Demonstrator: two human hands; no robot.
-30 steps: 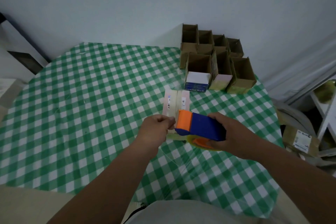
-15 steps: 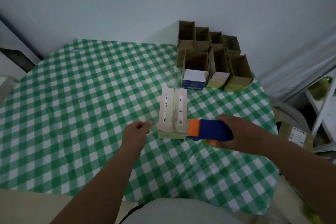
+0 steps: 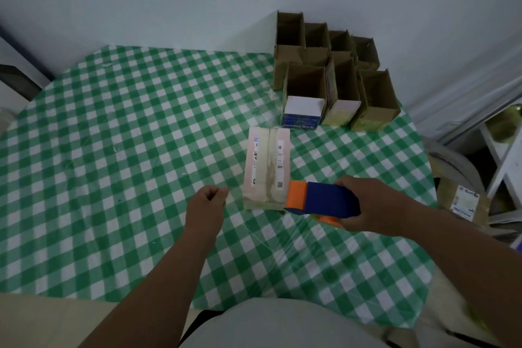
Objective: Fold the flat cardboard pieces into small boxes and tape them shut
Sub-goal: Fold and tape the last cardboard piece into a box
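A small pale pink box (image 3: 268, 167) with a strip of tape down its top seam stands on the green checked tablecloth (image 3: 127, 150). My right hand (image 3: 367, 206) grips a blue and orange tape dispenser (image 3: 322, 199) just right of the box's near corner. My left hand (image 3: 207, 203) hovers left of the box with its fingers curled; it holds nothing that I can see and is apart from the box.
Several folded brown boxes (image 3: 333, 73) with open tops stand in a cluster at the table's far right corner. A cardboard parcel with a label (image 3: 463, 200) lies on the floor at the right, beside a white shelf frame (image 3: 505, 155).
My left hand has let go at the dispenser's front and drawn back to the left. The dispenser has shifted right, uncovering the box's near end.
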